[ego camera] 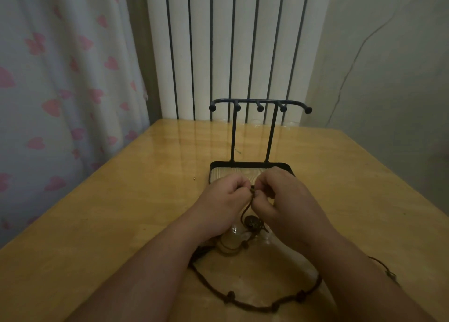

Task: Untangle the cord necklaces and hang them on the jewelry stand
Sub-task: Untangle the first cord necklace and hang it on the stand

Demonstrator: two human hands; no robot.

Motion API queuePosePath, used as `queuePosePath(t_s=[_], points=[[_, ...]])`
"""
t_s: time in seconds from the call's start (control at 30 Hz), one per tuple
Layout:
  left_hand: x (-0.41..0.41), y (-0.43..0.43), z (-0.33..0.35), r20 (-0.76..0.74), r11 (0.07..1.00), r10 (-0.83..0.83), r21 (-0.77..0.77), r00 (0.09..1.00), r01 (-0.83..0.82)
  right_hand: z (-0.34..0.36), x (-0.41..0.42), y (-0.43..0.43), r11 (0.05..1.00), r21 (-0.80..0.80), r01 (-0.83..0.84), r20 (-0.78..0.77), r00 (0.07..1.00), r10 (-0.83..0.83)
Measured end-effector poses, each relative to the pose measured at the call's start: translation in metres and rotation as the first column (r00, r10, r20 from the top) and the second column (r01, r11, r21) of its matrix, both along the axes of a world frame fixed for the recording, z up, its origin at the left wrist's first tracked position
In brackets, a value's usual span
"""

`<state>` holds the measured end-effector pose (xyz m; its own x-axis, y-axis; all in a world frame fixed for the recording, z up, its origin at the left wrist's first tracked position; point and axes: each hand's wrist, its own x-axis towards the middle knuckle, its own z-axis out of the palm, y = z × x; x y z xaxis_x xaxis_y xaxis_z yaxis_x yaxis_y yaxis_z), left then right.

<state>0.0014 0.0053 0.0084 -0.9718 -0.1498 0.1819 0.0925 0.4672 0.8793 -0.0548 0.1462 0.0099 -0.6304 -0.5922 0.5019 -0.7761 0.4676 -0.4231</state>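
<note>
- Left hand [222, 200] and right hand [286, 200] are both pinching the cords [252, 304] just before the stand [257, 137];
- cords are trailing on the desk [121, 200], nearer than the stand.

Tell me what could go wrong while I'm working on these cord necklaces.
Your left hand and right hand both pinch the brown cord at one spot; pulling apart may tighten a knot. The beaded cord loop passes under your right forearm, so lifting could snag it and drag the pale pendant across the table.
</note>
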Motion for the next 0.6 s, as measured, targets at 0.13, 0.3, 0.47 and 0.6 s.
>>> queuePosePath(t_s=[0.13, 0.3, 0.47, 0.6], points=[[0.0008, 0.0017, -0.0006, 0.036, 0.985, -0.013, 0.173, 0.999, 0.007, -0.0065, 0.0024, -0.0068, 0.978, -0.207, 0.025, 0.162, 0.987, 0.009], [0.0017, 0.0003, -0.0001, -0.017, 0.970, -0.017, 0.243, 1.000, 0.020, -0.0082, 0.0006, -0.0077, 0.950, -0.311, 0.021, 0.295, 0.953, 0.075], [0.0026, -0.0031, 0.0012, -0.095, 0.986, 0.041, 0.162, 0.995, -0.026, -0.0085, -0.0019, -0.0050, 0.961, -0.275, -0.011, 0.299, 0.949, 0.097], [0.0002, -0.0052, -0.0017, -0.102, 0.996, 0.072, 0.053, 0.992, -0.067, -0.0099, -0.0045, -0.0027, 0.973, -0.232, -0.006, 0.260, 0.963, 0.068]])
